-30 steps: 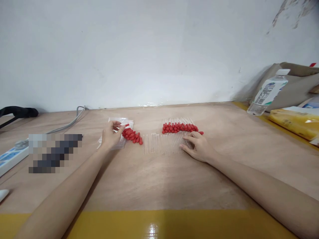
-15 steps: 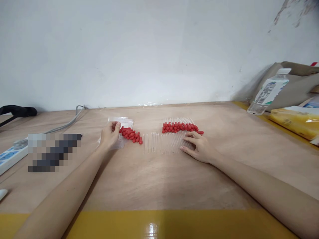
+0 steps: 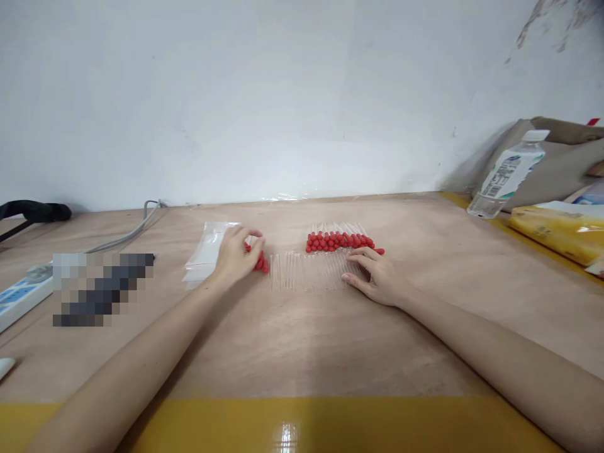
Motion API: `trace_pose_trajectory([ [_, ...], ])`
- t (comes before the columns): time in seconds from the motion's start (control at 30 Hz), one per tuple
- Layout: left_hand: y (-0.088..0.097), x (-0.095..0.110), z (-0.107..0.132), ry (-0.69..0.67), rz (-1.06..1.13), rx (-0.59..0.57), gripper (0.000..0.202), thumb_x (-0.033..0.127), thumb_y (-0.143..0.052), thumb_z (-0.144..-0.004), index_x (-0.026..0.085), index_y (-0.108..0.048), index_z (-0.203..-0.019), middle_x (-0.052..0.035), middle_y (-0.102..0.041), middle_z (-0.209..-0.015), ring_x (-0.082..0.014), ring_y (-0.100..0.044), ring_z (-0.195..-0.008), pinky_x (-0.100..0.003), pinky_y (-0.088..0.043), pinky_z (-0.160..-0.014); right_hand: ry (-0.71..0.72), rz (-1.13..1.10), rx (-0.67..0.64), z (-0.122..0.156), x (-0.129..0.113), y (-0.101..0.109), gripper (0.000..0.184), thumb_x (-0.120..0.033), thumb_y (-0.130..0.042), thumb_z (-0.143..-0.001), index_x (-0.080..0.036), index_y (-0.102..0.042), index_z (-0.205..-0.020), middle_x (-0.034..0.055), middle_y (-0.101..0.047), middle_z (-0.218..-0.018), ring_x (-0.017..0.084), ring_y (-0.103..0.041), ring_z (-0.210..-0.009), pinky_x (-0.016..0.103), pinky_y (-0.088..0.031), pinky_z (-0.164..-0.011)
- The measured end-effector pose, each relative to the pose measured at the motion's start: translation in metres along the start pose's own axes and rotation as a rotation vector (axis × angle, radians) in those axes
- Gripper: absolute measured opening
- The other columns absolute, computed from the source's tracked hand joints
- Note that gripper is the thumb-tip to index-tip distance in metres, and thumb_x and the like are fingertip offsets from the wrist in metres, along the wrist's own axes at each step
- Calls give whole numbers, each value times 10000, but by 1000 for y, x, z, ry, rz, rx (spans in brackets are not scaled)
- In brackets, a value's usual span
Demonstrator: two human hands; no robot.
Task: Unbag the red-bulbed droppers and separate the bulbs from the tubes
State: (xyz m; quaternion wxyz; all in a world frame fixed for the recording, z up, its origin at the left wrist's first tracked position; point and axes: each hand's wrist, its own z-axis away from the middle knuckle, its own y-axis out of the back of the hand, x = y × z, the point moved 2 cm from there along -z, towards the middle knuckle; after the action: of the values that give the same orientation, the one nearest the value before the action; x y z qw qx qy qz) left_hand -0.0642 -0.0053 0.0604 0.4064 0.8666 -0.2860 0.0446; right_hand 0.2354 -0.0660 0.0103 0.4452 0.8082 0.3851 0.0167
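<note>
My left hand point(image 3: 237, 255) is over a small pile of red rubber bulbs point(image 3: 261, 263), hiding most of them. Its thumb and index finger curve toward each other with a gap between them. Beneath and left of that wrist lie clear plastic bags point(image 3: 204, 255). A row of slender clear tubes point(image 3: 311, 272) runs across the middle. At the row's right end rests my right hand point(image 3: 374, 274), thumb and fingers apart, fingertips touching or close to the last tubes. Just behind, droppers with red bulbs point(image 3: 333, 241) lie side by side, their clear stems pointing to the wall.
On the left are a white power strip point(image 3: 28, 292), a grey cable point(image 3: 123, 240), a blurred-out dark object point(image 3: 106, 292) and a black item point(image 3: 35, 212). A water bottle point(image 3: 512, 173), a grey bag point(image 3: 561, 163) and a yellow packet point(image 3: 557, 226) stand at the right.
My left hand has moved right, from the bags' edge onto the loose red bulbs, and its fingers have parted. My right hand has hardly moved.
</note>
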Motion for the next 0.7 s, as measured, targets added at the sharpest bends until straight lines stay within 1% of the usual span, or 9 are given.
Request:
trace_pose_trajectory([
  [0.07, -17, 23, -5, -65, -10, -166, 150, 320, -526, -762, 197, -602, -802, -48, -583, -842, -223, -519, -917, -354, -409, -827, 5, -1, 4, 1, 2, 1, 296, -364, -526, -810, -160, -563, -1021, 115, -547, -1043, 211, -540, -969, 378, -471, -832],
  [0.17, -45, 47, -17, -31, -25, -319, 206, 379, -538, -757, 186, -604, -783, -65, -571, -816, -237, -522, -902, -360, -402, -818, 10, 3, 39, 2, 5, 2, 273, -348, -515, -821, -162, -565, -1014, 110, -552, -1034, 204, -540, -960, 373, -472, -824],
  [0.2, -55, 51, -23, 12, -8, -351, 230, 402, -531, -761, 186, -603, -790, -70, -577, -830, -235, -523, -911, -352, -402, -814, 13, 4, 57, 2, 6, 3, 263, -342, -511, -824, -164, -566, -1010, 108, -554, -1025, 203, -541, -955, 373, -472, -821],
  [0.27, -71, 56, -33, 43, -1, -384, 291, 451, -506, -768, 177, -604, -770, -78, -592, -808, -226, -549, -840, -337, -417, -761, 21, 4, 91, 2, 7, 4, 246, -331, -504, -829, -171, -568, -1005, 106, -557, -1010, 202, -542, -947, 377, -472, -816],
  [0.37, -89, 56, -45, 98, 2, -423, 375, 530, -499, -746, 171, -600, -710, -82, -609, -735, -211, -569, -720, -311, -423, -658, 29, 3, 117, 0, 6, 6, 227, -318, -498, -832, -178, -572, -994, 105, -558, -995, 203, -546, -935, 383, -474, -808],
  [0.43, -95, 56, -49, 128, 4, -448, 366, 522, -515, -733, 172, -589, -658, -76, -612, -684, -204, -571, -666, -298, -412, -615, 32, 2, 125, -1, 5, 6, 217, -312, -498, -832, -175, -577, -980, 107, -558, -984, 203, -547, -928, 382, -475, -804],
  [0.53, -97, 58, -50, 162, 13, -456, 314, 433, -508, -756, 170, -565, -594, -73, -613, -642, -199, -574, -638, -292, -401, -595, 34, 4, 138, -1, 4, 5, 212, -308, -499, -830, -172, -583, -970, 107, -559, -977, 202, -549, -923, 378, -476, -801],
  [0.63, -93, 63, -48, 191, 30, -429, 308, 369, -459, -790, 164, -545, -577, -72, -607, -621, -196, -575, -635, -291, -398, -590, 35, 13, 163, -1, 5, 5, 203, -310, -498, -828, -182, -588, -957, 101, -569, -959, 206, -556, -912, 385, -480, -793],
  [0.7, -84, 66, -41, 197, 54, -400, 280, 355, -435, -808, 160, -546, -641, -67, -615, -665, -186, -575, -649, -283, -398, -585, 30, 15, 191, -1, 5, 6, 198, -310, -496, -827, -187, -591, -950, 100, -572, -943, 210, -559, -906, 384, -490, -782],
])
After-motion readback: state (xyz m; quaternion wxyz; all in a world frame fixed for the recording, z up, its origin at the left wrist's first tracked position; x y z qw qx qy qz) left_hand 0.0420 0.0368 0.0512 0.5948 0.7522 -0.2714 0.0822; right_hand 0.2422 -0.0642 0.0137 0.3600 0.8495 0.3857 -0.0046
